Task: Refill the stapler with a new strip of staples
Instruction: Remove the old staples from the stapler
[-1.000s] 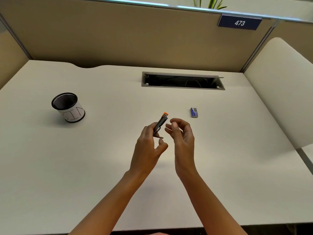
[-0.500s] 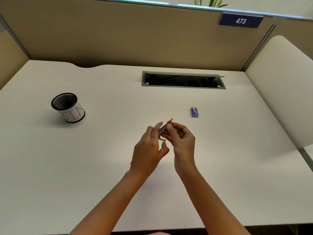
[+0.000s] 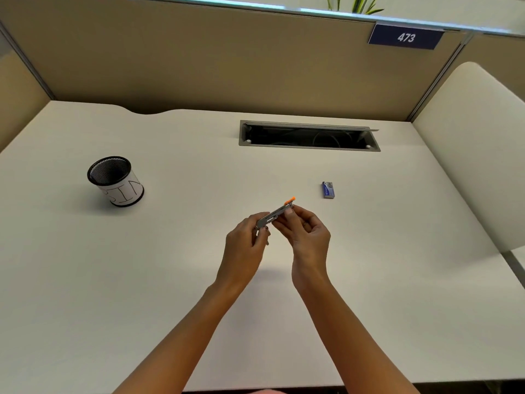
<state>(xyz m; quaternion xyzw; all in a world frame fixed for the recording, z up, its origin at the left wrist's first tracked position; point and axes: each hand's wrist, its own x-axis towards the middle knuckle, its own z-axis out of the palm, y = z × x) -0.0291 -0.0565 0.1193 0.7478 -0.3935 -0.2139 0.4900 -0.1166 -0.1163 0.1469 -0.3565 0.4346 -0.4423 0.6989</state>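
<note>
While raised above desk [image 3: 170,280], left hand [image 3: 244,245] pinches stapler [image 3: 275,214] at rear end; body slants up-right, orange tip free; right hand [image 3: 306,237] fingertips closed on its middle; staple box [image 3: 328,190] lies apart, right.

Office cubicle. White surface [image 3: 170,280] enclosed by tan partition panels [image 3: 199,66]; number plate "473" [image 3: 405,37] on the partition top; cable slot [image 3: 309,136] below it; mesh pen cup [image 3: 115,180] far left of slot.
</note>
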